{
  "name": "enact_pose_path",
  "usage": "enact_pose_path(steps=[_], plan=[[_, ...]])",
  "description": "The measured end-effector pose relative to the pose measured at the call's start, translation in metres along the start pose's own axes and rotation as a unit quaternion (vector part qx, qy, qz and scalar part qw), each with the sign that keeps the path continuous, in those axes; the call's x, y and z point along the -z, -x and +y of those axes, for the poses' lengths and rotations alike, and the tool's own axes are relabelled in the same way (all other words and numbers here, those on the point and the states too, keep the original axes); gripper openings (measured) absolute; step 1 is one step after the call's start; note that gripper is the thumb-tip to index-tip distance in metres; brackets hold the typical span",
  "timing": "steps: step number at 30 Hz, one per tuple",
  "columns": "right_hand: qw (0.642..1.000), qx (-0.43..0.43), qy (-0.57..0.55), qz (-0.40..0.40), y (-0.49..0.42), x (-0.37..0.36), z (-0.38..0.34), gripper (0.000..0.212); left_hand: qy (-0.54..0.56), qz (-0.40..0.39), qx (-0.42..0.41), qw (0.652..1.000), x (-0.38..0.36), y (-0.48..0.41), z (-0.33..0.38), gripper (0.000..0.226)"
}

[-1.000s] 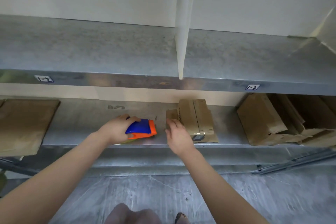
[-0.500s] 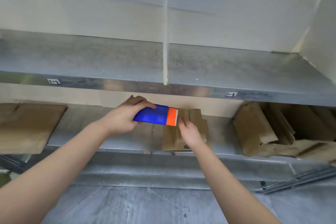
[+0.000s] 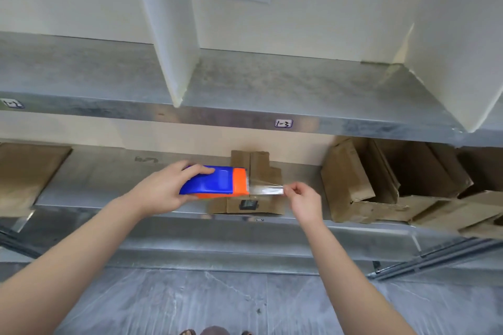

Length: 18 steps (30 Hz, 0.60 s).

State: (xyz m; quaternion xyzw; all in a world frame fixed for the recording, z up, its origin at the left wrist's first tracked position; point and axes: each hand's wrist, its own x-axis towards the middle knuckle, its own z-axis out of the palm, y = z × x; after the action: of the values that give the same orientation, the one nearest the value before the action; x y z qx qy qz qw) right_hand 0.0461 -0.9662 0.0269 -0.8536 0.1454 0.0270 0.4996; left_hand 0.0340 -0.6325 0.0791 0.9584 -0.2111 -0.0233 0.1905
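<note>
Tape dispenser [image 3: 215, 181], blue with an orange end, is what we hold above the near edge of the lower shelf [image 3: 109, 171], just in front of a flattened cardboard box [image 3: 255, 166]. We read no brand on it. Its long axis runs left to right, almost level, and the orange cutter end points right. Our left hand [image 3: 163, 190] grips the blue body, with the fingers curled over the top and the thumb underneath. Our right hand [image 3: 304, 198] pinches the free end of a clear tape strip [image 3: 265, 189], which is stretched taut from the cutter to the right, over the box.

The box carries a small dark sticker [image 3: 247, 204] near its near edge, too blurred to read. A tag [image 3: 283, 123] on the front lip of the upper shelf [image 3: 299, 81] reads "1-3". Another tag [image 3: 11, 103] at far left is unclear, as is a handwritten scrawl [image 3: 147, 159] on the lower shelf.

Both shelves are dull galvanised metal. A white divider [image 3: 168, 22] stands on the upper one against a pale wall. More folded cardboard [image 3: 353, 179] is heaped to the right, and a flat sheet [image 3: 24, 171] lies to the left. Below us is a grey streaked floor [image 3: 190, 302].
</note>
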Motion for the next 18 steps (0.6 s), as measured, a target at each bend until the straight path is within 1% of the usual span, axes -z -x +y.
enact_pose_path(steps=[3, 6, 12, 18], plan=[[0.999, -0.018, 0.050, -0.004, -0.005, 0.025, 0.022, 0.021, 0.003, -0.014, 0.048, 0.999, 0.001, 0.022, -0.022, 0.057], [0.995, -0.026, 0.092, -0.023, -0.006, 0.019, 0.028, 0.022, 0.014, -0.032, 0.069, 0.997, 0.000, 0.029, -0.031, 0.060], [0.992, -0.047, 0.111, -0.041, -0.010, 0.002, 0.033, 0.020, -0.002, -0.049, 0.093, 0.994, 0.000, 0.019, -0.040, 0.063], [0.987, -0.076, 0.127, -0.058, -0.017, -0.019, 0.043, 0.016, -0.002, -0.091, 0.113, 0.989, -0.011, 0.009, -0.056, 0.064]])
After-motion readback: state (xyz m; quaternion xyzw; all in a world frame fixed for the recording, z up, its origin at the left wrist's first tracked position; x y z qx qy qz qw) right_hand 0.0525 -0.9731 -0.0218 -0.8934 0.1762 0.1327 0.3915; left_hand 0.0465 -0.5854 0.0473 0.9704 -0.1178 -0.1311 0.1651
